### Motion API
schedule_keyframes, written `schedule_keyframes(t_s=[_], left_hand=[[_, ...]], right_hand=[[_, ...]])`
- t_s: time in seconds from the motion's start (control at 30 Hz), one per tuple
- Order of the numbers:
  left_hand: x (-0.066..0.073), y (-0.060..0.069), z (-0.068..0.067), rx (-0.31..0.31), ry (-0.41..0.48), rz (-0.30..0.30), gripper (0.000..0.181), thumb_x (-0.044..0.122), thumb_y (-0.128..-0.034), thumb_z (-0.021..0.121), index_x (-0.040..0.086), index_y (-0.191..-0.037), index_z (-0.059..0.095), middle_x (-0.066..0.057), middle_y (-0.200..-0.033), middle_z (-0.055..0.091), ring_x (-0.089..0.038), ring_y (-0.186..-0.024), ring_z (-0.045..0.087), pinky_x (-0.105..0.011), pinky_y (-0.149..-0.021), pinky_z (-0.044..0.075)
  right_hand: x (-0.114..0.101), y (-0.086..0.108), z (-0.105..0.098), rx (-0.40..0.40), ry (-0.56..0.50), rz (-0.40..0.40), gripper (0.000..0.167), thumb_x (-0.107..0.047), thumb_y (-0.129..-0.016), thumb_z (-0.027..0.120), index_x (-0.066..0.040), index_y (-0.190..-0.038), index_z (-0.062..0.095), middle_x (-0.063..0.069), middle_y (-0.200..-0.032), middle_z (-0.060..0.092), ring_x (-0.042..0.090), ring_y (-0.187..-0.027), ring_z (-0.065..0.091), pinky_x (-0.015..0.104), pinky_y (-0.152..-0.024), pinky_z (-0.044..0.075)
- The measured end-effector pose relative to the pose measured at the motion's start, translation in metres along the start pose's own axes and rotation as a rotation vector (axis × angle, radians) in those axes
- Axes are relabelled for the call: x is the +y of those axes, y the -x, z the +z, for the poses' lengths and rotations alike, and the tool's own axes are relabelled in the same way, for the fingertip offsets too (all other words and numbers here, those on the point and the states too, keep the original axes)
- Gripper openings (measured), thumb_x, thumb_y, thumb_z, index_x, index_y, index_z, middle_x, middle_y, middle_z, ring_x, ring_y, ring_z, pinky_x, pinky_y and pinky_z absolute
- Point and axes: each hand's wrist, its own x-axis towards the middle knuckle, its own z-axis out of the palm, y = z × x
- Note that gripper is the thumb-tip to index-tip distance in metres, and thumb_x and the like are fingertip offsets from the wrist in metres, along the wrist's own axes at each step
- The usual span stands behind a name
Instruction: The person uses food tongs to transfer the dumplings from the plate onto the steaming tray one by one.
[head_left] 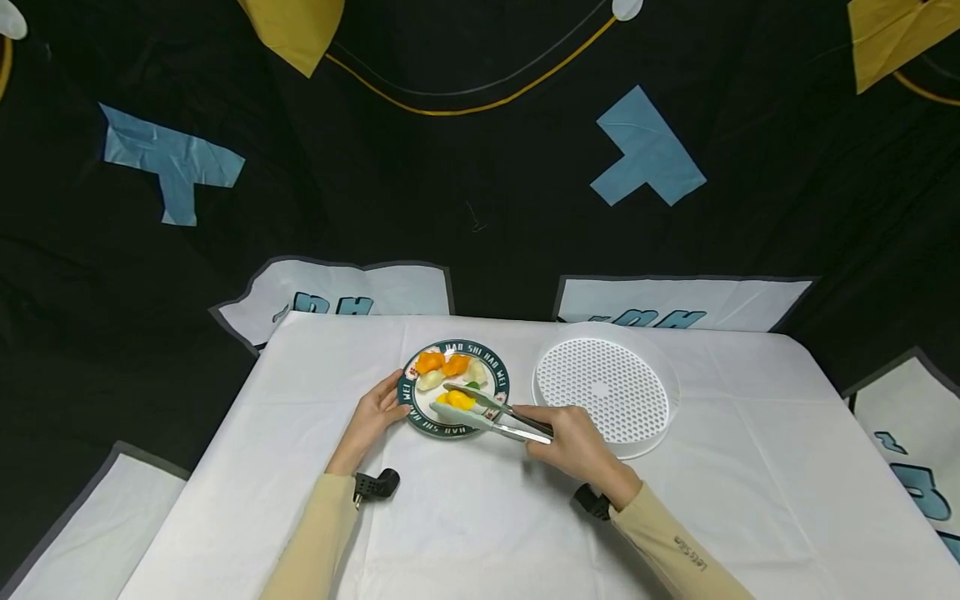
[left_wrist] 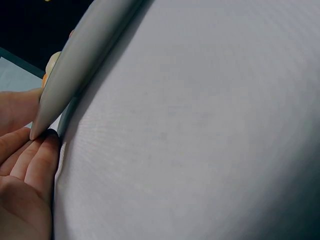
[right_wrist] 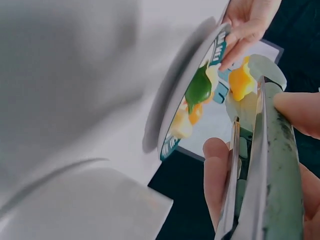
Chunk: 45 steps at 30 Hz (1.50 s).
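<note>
My left hand pinches the left rim of a round plate, which has a dark green lettered border; in the left wrist view the thumb is above the rim and fingers are below. Pale green tongs with metal arms are gripped in my right hand. Between the tong tips is a yellow pepper, over the plate's near part. Orange peppers, pale pieces and a small green pepper lie on the plate. The tongs hide part of the green pepper in the head view.
Right of the plate stands a round white tray with a perforated base and raised wall, close to my right hand. A white cloth covers the table. Behind its far edge hangs a black backdrop with blue tape.
</note>
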Motion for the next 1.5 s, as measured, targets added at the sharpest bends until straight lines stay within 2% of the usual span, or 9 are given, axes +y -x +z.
schedule_keyframes(t_s=[0.53,0.73,0.9,1.0,1.1,1.27,1.5], left_hand=[[0.0,-0.001,0.0,0.002,0.004,0.011,0.07,-0.007,-0.0889,0.057,-0.002,-0.15,0.022,-0.022,-0.153,0.023,-0.029,-0.138,0.029,-0.024,-0.107,0.035],[0.0,0.001,-0.001,0.001,0.002,-0.011,0.07,-0.004,-0.09,0.057,0.0,-0.151,0.022,-0.02,-0.154,0.022,-0.028,-0.139,0.028,-0.023,-0.107,0.035],[0.013,0.008,0.001,-0.025,0.023,-0.029,0.071,-0.006,-0.0898,0.056,-0.003,-0.15,0.019,-0.023,-0.154,0.019,-0.03,-0.139,0.026,-0.027,-0.108,0.034],[0.011,0.006,0.001,-0.026,0.016,-0.024,0.07,-0.006,-0.0901,0.056,-0.003,-0.15,0.019,-0.023,-0.154,0.019,-0.03,-0.139,0.026,-0.027,-0.108,0.034],[0.0,0.0,-0.001,-0.014,0.008,-0.013,0.071,-0.005,-0.0903,0.057,-0.001,-0.151,0.02,-0.022,-0.154,0.021,-0.029,-0.139,0.027,-0.024,-0.107,0.035],[-0.001,-0.001,0.0,-0.011,0.004,0.01,0.07,-0.006,-0.0895,0.057,-0.002,-0.15,0.021,-0.023,-0.153,0.022,-0.03,-0.138,0.029,-0.023,-0.106,0.036],[0.0,0.0,0.0,-0.006,0.001,-0.009,0.07,-0.005,-0.09,0.057,0.0,-0.151,0.022,-0.02,-0.154,0.023,-0.028,-0.138,0.03,-0.022,-0.105,0.036]], right_hand=[[0.013,0.004,-0.024,0.029,-0.003,0.032,0.048,-0.002,-0.068,0.069,-0.005,-0.115,0.07,0.009,-0.101,0.071,0.012,-0.064,0.054,0.018,-0.052,0.048],[0.02,0.007,-0.034,0.05,0.016,0.042,0.047,-0.002,-0.068,0.07,-0.008,-0.114,0.071,0.007,-0.101,0.071,0.012,-0.064,0.053,0.018,-0.051,0.046],[0.03,0.012,-0.044,0.065,0.037,0.066,0.047,-0.001,-0.067,0.07,-0.007,-0.114,0.071,0.009,-0.1,0.071,0.011,-0.063,0.051,0.019,-0.051,0.045],[0.037,0.016,-0.049,0.076,0.044,0.092,0.047,-0.001,-0.068,0.071,-0.006,-0.115,0.071,0.01,-0.101,0.071,0.01,-0.06,0.049,0.019,-0.047,0.043],[0.046,0.02,-0.055,0.092,0.046,0.135,0.048,-0.001,-0.069,0.072,-0.007,-0.116,0.07,0.011,-0.102,0.071,0.009,-0.056,0.046,0.019,-0.043,0.038],[0.059,0.028,-0.067,0.126,0.069,0.2,0.048,0.0,-0.07,0.069,-0.005,-0.118,0.069,0.016,-0.105,0.069,0.008,-0.052,0.038,0.02,-0.041,0.032],[0.077,0.042,-0.082,0.173,0.116,0.266,0.048,0.002,-0.071,0.068,0.0,-0.119,0.067,0.024,-0.102,0.068,0.007,-0.043,0.027,0.021,-0.036,0.028]])
